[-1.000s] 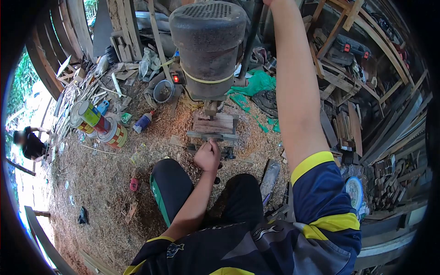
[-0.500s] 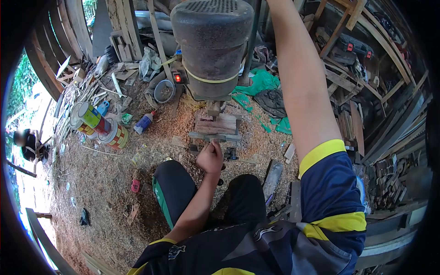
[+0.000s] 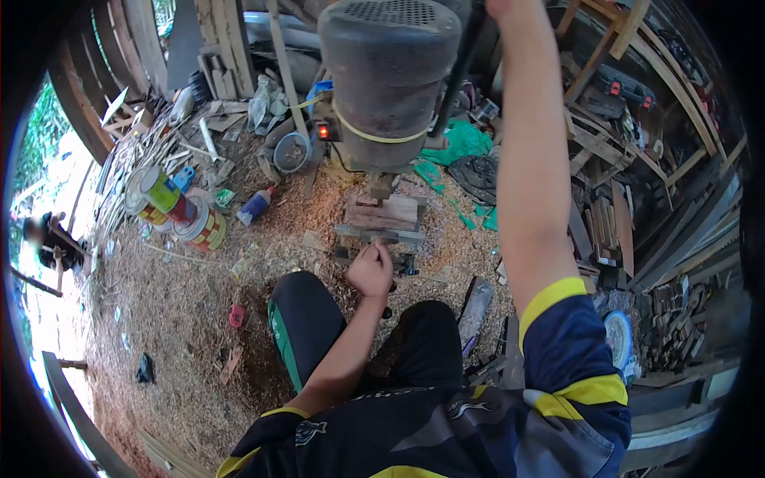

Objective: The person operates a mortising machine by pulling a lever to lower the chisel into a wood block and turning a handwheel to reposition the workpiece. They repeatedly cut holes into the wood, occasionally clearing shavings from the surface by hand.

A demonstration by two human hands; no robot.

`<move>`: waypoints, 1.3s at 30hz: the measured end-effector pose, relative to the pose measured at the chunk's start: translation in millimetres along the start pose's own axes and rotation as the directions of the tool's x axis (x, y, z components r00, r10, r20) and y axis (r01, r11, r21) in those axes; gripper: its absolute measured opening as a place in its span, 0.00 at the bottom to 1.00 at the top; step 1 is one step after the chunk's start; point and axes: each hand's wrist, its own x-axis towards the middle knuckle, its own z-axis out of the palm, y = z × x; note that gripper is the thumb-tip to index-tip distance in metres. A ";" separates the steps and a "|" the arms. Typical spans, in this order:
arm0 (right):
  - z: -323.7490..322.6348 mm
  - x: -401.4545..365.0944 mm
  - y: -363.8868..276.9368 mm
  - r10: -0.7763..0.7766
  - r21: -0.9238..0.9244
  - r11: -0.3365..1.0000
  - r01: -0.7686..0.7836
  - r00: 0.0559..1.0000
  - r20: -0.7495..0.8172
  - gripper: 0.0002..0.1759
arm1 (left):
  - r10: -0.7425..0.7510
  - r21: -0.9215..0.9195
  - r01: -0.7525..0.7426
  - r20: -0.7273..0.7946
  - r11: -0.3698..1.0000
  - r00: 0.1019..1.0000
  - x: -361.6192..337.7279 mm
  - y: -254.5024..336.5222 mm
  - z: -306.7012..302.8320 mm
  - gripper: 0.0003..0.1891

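A large dark motor housing (image 3: 386, 80) with a yellow band stands in front of me, a red lit switch (image 3: 323, 130) at its left side. Under it a wooden block (image 3: 384, 213) lies clamped in a vise (image 3: 381, 234). My left hand (image 3: 371, 271) is closed at the near side of the vise, on something I cannot make out. My right arm is stretched up and forward; only part of my right hand (image 3: 504, 8) shows at the top edge, near a dark bar (image 3: 466, 60), and its fingers are hidden.
Stacked paint cans (image 3: 199, 227), a blue bottle (image 3: 255, 206) and a grey bucket (image 3: 292, 151) stand or lie on the left. Green cloth (image 3: 458, 142) lies behind the vise. Wood shavings cover the floor. Scrap wood is piled at the right. A person (image 3: 54, 243) is at the far left.
The view has shifted slightly, so the motor housing and vise appear farther right. My right hand shows at the top edge now. My left hand stays closed by the vise.
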 end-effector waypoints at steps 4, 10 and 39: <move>12.2 -38.7 -11.4 -0.053 -0.006 0.999 0.053 0.997 -0.047 0.22 | 0.024 -0.021 -0.024 0.000 0.999 1.000 -1.9 -0.5 1.5 0.23; 14.0 -45.0 -12.3 -0.088 -0.001 0.996 0.088 0.995 -0.045 0.22 | 0.002 -0.025 -0.002 -0.020 1.000 1.000 -0.4 2.2 2.5 0.24; 14.6 -217.2 10.2 -0.468 0.102 0.884 0.457 0.871 0.151 0.20 | -0.071 -0.183 0.057 -0.074 0.981 0.995 -3.3 5.1 2.9 0.29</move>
